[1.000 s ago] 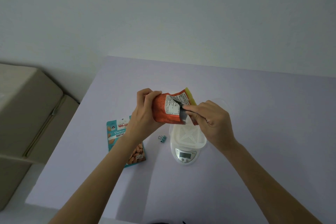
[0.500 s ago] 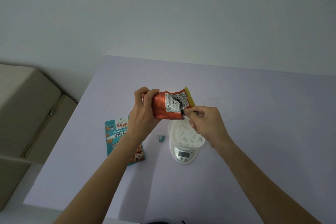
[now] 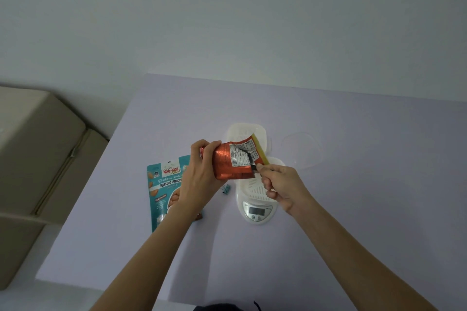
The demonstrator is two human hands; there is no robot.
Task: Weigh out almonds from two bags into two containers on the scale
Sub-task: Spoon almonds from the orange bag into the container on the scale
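Drawn back off the bag's label over the last second: right hand, then lying across the printed panel, now meeting it only at the tips. Fingers pinched together on what looks like a black clip at the lower right corner of the orange foil bag, remaining ones curled toward the palm. Left hand wrapped tight round the bag's opposite end.

Held in the air just above and beyond the scale, toward its left, long axis running left to right and tipping up toward the yellow-edged end. Lies directly left of the right fingers, clip between the two, so right hand nearer the closure and left merely bracing. Judged step: freeing the clip, pull probably rightward and down, away from the left hand.

On the scale, white perforated container, no almonds visible. Beyond the scale, second white container, partly hidden by the bag, visible part bare. Right of that, clear container, seemingly empty. Left of the scale, teal clip on the tabletop, then teal almond bag lying flat, partly under the left forearm. Display unreadable.
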